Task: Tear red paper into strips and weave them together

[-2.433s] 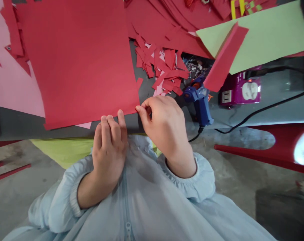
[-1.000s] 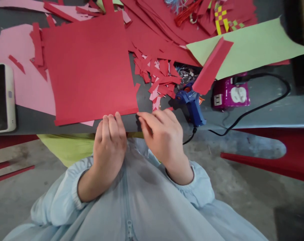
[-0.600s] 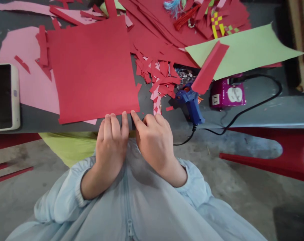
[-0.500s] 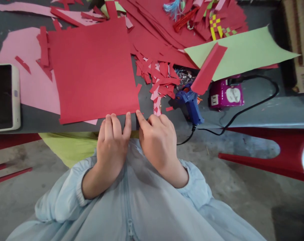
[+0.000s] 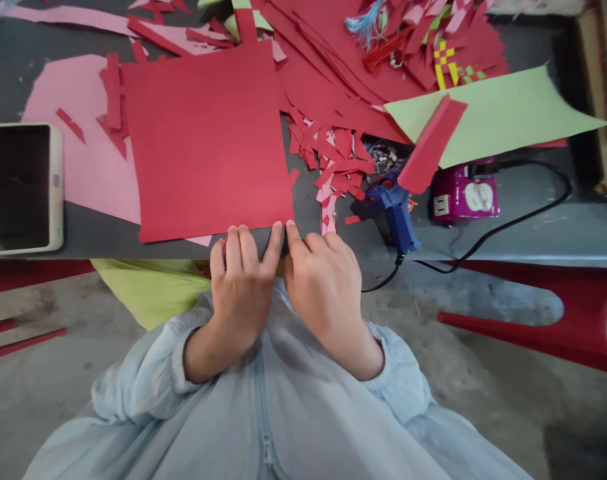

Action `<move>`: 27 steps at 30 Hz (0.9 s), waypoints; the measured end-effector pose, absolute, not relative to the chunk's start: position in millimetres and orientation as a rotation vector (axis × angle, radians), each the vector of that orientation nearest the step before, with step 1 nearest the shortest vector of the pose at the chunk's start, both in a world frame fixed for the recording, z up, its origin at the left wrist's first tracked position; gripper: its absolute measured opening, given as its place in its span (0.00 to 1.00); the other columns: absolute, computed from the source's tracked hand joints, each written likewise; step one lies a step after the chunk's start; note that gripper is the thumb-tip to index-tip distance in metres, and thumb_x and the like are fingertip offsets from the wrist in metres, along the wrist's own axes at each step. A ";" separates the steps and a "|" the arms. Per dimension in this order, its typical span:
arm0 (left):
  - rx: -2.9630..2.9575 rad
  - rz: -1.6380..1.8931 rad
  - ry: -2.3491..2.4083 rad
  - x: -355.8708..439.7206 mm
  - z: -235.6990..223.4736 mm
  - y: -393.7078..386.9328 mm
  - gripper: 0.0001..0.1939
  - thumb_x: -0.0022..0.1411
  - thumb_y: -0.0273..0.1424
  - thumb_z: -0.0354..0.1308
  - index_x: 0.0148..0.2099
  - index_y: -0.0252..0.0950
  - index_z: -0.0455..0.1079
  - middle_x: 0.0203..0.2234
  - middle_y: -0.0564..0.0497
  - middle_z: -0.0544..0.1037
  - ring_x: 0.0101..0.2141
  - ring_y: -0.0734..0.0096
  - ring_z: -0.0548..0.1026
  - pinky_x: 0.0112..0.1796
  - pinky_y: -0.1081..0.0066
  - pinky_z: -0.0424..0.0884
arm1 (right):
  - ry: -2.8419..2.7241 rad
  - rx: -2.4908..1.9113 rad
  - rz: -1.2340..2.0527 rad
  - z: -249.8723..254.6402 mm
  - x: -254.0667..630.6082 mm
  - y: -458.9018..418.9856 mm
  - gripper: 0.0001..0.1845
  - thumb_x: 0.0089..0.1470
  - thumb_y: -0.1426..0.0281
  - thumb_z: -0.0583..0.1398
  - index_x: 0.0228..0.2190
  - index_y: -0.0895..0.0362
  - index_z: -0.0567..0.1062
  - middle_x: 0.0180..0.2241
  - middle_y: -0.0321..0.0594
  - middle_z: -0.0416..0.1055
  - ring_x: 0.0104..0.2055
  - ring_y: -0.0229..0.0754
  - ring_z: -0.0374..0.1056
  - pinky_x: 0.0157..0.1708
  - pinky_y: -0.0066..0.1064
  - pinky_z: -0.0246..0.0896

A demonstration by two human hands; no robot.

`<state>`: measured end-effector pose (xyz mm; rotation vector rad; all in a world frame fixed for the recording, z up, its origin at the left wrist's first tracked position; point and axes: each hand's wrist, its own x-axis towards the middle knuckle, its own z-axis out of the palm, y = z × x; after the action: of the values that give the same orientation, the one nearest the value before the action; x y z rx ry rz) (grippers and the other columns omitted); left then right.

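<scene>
A large sheet of red paper (image 5: 211, 147) lies flat, its near edge along the front of the table. At the right part of that edge, my left hand (image 5: 241, 287) holds the paper, fingertips on the edge and thumb hidden. Beside it, my right hand (image 5: 326, 290) grips the near right corner. Its index finger is stretched along the corner, the other fingers are curled and the thumb is out of sight. The two index fingertips are nearly touching. A narrow folded band seems to run along the near edge.
Pink paper (image 5: 83, 180) and a phone (image 5: 18, 190) lie left. Red and pink scraps (image 5: 341, 160), a blue glue gun (image 5: 396, 217) with a cord, a purple power adapter (image 5: 463, 197) and green paper (image 5: 488, 120) are right. Red stools (image 5: 578, 293) stand below the table edge.
The view has shifted left, so everything appears farther right and the phone shows whole. Both hands stay at the sheet's near right edge, with only slight finger movement.
</scene>
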<state>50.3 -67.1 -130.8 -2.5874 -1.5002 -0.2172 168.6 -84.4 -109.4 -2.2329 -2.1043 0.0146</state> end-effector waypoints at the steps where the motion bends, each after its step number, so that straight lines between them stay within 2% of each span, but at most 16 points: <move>1: -2.564 -0.236 -1.497 48.9 -131.0 -67.4 0.23 0.69 0.26 0.51 0.64 0.43 0.66 0.52 0.36 0.76 0.54 0.53 0.75 0.51 0.53 0.73 | -2.108 -2.239 -0.003 -109.4 167.7 -84.5 0.23 0.60 0.77 0.53 0.54 0.68 0.74 0.28 0.46 0.73 0.34 0.47 0.63 0.35 0.39 0.59; 6: -2.580 -0.293 -1.558 37.2 -129.7 -67.3 0.22 0.69 0.25 0.48 0.63 0.36 0.68 0.53 0.37 0.77 0.55 0.53 0.75 0.52 0.55 0.70 | -2.129 -2.248 -0.092 -109.8 165.0 -84.4 0.23 0.57 0.79 0.52 0.52 0.68 0.75 0.26 0.46 0.74 0.33 0.47 0.64 0.34 0.38 0.58; 13: -2.518 -0.273 -1.513 23.6 -129.9 -69.0 0.21 0.70 0.23 0.46 0.62 0.30 0.68 0.52 0.38 0.78 0.54 0.56 0.76 0.52 0.60 0.69 | -2.150 -2.255 -0.094 -105.4 163.7 -83.1 0.22 0.58 0.75 0.52 0.50 0.68 0.77 0.24 0.47 0.74 0.30 0.47 0.65 0.31 0.37 0.57; 20: -2.430 -0.244 -1.514 11.2 -130.1 -69.8 0.20 0.69 0.20 0.45 0.60 0.23 0.67 0.51 0.39 0.79 0.53 0.60 0.76 0.54 0.65 0.67 | -2.132 -2.256 -0.100 -104.4 162.1 -83.0 0.23 0.57 0.75 0.51 0.49 0.68 0.78 0.23 0.47 0.74 0.27 0.46 0.63 0.27 0.36 0.51; 27: -2.403 -0.288 -1.654 -3.9 -134.9 -69.4 0.22 0.69 0.19 0.44 0.62 0.20 0.64 0.52 0.35 0.78 0.55 0.56 0.75 0.54 0.62 0.67 | -2.183 -2.353 -0.135 -100.3 158.2 -82.2 0.24 0.59 0.74 0.49 0.50 0.67 0.78 0.23 0.46 0.75 0.28 0.43 0.63 0.26 0.34 0.48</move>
<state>-3.9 -69.4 -134.9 -2.4034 -1.6536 -0.2883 158.2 -82.2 -100.3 -2.3529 -2.1830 -0.1355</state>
